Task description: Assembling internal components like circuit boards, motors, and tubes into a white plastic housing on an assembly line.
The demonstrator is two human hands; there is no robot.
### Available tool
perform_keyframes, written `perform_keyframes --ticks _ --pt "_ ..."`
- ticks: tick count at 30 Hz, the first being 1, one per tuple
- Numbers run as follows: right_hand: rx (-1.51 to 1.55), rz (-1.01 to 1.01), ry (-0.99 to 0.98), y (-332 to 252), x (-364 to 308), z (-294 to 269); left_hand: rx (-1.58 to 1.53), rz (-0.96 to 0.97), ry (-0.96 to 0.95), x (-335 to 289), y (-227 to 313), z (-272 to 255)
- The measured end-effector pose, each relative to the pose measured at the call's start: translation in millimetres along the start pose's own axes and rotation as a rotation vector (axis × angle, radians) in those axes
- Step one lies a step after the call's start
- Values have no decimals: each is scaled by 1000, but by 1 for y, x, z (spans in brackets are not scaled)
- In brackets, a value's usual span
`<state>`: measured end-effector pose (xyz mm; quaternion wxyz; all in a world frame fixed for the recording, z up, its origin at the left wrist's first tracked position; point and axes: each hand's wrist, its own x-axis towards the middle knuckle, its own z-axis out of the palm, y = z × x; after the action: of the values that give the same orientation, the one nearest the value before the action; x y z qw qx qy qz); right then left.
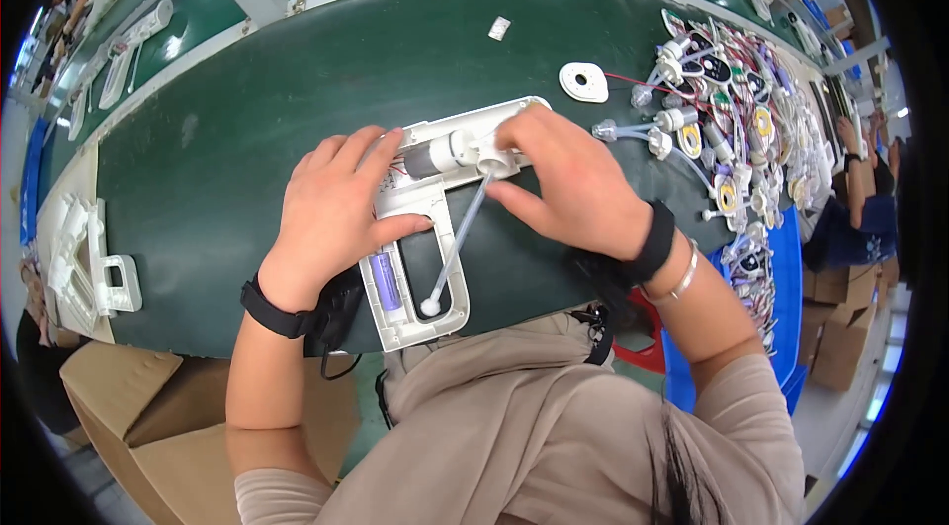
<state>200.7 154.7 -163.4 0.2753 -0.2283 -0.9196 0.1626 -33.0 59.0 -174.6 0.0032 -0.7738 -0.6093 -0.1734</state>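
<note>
A white gun-shaped plastic housing half [455, 317] lies on the green table in front of me, its hollow side up. My left hand [331, 199] grips it at the upper left, fingers over the edge and thumb by the handle opening. Inside sits a grey-and-white motor pump [432, 159], and a purple cylindrical cell [386, 280] lies in the handle. My right hand [583, 189] closes its fingers on the white round end of the pump; the fingertips are partly hidden. From there a clear tube [463, 238] with a white tip hangs across the handle opening.
A heap of wired pump assemblies [727, 120] covers the table's right side, above a blue bin [788, 278]. A white oval plate [583, 82] on a red wire and a small white slip [499, 28] lie farther off. White housings [121, 273] stack at left, over a cardboard box [198, 426].
</note>
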Motion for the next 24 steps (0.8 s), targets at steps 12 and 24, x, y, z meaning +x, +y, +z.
perform_keyframes --ticks 12,24 --pt "-64 -239 -154 23 6 -17 -81 18 -147 8 2 -12" --pt "-227 -383 -198 28 6 -3 -105 -24 -56 7 2 -1"
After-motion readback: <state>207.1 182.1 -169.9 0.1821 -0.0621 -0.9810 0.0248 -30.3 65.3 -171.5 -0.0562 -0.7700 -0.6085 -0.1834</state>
